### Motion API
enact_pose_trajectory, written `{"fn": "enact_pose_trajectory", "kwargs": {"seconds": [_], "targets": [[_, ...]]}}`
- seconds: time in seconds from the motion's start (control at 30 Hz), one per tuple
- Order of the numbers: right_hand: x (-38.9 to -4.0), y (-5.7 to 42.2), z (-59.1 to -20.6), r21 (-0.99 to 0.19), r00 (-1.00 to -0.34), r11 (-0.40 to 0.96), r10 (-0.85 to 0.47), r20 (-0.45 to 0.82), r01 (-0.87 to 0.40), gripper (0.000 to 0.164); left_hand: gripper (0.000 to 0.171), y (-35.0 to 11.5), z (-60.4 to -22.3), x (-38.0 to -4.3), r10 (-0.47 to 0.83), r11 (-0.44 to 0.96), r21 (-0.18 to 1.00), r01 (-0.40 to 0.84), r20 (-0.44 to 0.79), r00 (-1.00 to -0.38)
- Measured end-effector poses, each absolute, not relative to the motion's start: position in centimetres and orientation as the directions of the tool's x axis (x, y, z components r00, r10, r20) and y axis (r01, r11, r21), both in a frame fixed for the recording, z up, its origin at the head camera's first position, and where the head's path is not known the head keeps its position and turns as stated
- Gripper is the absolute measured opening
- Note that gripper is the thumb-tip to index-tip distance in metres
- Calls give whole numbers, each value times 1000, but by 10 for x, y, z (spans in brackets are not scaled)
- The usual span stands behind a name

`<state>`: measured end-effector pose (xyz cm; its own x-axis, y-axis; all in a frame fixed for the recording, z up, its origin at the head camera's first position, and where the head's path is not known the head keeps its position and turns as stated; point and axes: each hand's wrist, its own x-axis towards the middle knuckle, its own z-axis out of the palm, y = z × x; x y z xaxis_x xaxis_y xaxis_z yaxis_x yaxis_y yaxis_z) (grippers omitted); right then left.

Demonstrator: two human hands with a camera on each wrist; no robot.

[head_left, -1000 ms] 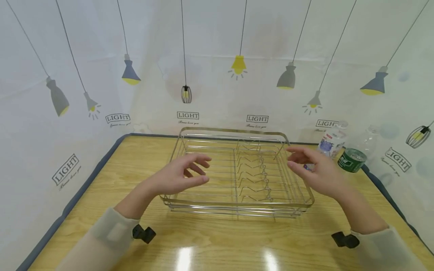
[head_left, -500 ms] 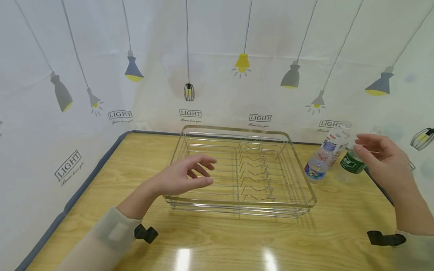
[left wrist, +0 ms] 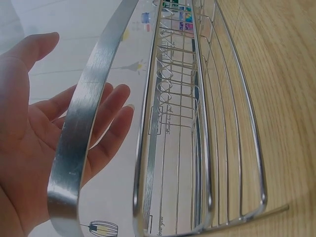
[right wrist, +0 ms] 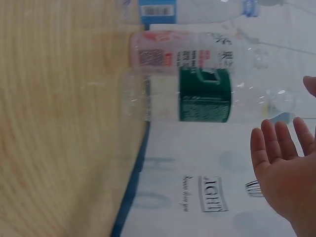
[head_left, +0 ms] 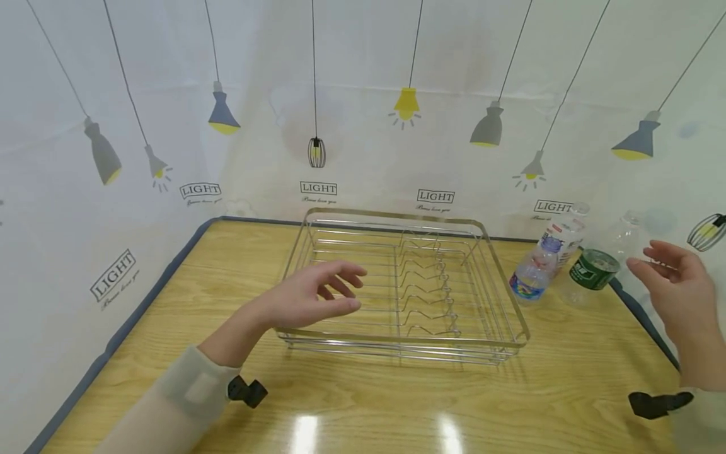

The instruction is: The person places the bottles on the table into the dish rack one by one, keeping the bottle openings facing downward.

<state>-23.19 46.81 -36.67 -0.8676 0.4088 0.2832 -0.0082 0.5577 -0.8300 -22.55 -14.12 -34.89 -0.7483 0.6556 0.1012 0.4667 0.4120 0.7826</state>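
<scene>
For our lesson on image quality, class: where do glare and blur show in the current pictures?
Head view: two bright glare patches on the near tabletop; left wrist view: shine along the flat rim of the wire rack; right wrist view: small print on the green-labelled bottle looks blurred.

At frame centre the wire rack [head_left: 397, 339] obstructs low lateral travel and, at right, three closely grouped bottles [head_left: 567, 234] occupy the space beside its right rim, whereas the table [head_left: 374, 403] at lower centre affords unobstructed passage.
</scene>
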Motion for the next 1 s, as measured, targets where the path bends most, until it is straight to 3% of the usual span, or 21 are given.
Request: {"fn": "enact_pose_trajectory", "kwargs": {"seconds": [0.4, 0.8, 1.0], "targets": [[-255, 478, -388, -824, -921, 556, 369, 126, 110, 91, 53, -141, -350, -225, 658, 403, 789, 463, 101, -746], [-272, 491, -402, -812, -944, 558, 329, 30, 169, 105, 53, -136, -349, -226, 665, 400, 783, 477, 110, -738], [-276, 489, -407, -795, -945, 580, 327, 28, 178, 105, 53, -132, -349, -226, 677, 378, 796, 473, 111, -728]]}}
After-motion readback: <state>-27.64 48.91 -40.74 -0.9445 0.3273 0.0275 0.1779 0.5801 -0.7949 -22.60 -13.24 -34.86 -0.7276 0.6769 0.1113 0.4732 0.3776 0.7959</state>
